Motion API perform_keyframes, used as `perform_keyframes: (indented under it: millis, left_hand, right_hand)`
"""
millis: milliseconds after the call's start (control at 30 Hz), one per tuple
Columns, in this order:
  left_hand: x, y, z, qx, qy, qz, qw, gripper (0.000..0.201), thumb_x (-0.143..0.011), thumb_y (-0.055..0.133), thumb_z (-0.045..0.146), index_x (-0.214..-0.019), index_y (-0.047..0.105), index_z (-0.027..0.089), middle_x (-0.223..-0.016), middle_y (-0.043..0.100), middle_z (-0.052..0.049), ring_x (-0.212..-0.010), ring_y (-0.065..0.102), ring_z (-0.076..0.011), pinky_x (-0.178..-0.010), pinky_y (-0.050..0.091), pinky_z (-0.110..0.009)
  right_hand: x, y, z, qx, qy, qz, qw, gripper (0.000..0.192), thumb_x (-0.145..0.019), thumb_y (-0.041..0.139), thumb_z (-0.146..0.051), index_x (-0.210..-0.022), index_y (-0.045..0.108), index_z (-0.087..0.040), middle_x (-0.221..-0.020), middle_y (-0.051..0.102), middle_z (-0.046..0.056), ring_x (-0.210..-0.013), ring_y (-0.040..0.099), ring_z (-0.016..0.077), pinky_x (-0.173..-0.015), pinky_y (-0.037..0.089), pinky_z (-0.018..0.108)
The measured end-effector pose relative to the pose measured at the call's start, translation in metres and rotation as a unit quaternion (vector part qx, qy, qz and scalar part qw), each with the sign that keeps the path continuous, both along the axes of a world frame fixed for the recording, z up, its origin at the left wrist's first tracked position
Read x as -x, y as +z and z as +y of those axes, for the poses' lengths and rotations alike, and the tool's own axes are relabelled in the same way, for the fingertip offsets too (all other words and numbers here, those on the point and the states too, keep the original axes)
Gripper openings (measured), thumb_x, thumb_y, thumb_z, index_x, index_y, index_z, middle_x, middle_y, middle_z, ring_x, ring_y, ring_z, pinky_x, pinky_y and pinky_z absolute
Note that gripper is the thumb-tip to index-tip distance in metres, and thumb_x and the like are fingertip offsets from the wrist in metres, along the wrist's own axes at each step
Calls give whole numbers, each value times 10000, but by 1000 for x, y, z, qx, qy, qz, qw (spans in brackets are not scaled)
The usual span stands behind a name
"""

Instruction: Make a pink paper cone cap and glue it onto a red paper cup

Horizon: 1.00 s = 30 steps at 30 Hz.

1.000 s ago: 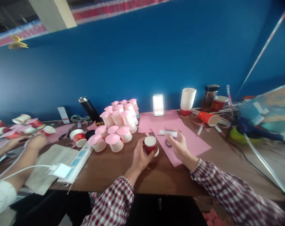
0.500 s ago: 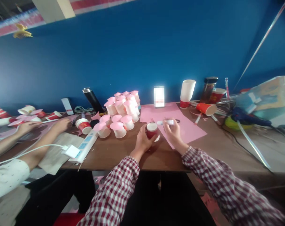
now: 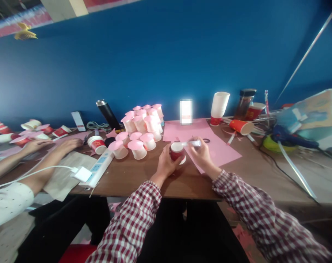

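My left hand (image 3: 167, 162) is wrapped round a red paper cup (image 3: 177, 155) just above the brown table. The cup's pale round end faces up, and a white rim shows low on its right side. In my right hand (image 3: 201, 151) is a white tube (image 3: 191, 143), pinched by the fingers and lying almost level. Its left tip is at the cup's upper edge; whether it touches I cannot tell. Beneath my right hand lies a sheet of pink paper (image 3: 223, 149). Left of my hands stand several white cups (image 3: 138, 152) topped with pink paper pieces.
A power strip (image 3: 101, 168) with a white charger (image 3: 82, 174) lies left. Another person's hands (image 3: 69, 145) work beyond it. A dark bottle (image 3: 108, 114), a cup stack (image 3: 220, 106), a tipped red cup (image 3: 241, 127) and a blue glue gun (image 3: 294, 137) are on the table.
My right hand has moved slightly left, bringing the white tube's tip to the top of the cup. My left hand still holds the cup in place.
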State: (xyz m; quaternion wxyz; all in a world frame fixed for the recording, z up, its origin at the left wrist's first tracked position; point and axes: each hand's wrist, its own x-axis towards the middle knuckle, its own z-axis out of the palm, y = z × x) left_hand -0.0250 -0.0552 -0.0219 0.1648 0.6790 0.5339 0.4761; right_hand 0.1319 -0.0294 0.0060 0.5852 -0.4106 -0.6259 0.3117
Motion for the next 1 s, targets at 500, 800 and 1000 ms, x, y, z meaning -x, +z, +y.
perform_keyframes:
  millis: [500,800,1000]
  left_hand:
    - [1,-1,10,-16,27,39,999,570,-694,682,304,-1205,458,191,-1166,529,-116,-1098,522,-262,-943,441,-445]
    - [-1,-2,9,-18,10,30,999,576,-724,657,285,-1246,425,210,-1200,555,-111,-1090,544,-265,-936,442,-445]
    - [-3,0,7,-28,-6,17,999,549,-735,651,286,-1235,435,214,-1212,560,-109,-1084,553,-265,-929,450,-442]
  right_hand:
    - [-8,0,14,41,55,101,993,198,-789,589,-377,-811,518,-194,-644,517,-34,-457,411,66,-419,356,199]
    - [-4,-1,12,47,71,109,990,268,-790,620,-447,-864,572,-194,-695,569,-5,-510,460,88,-424,378,204]
    - [1,-2,11,39,87,108,990,264,-759,665,-425,-864,596,-193,-733,587,0,-632,521,111,-536,432,218]
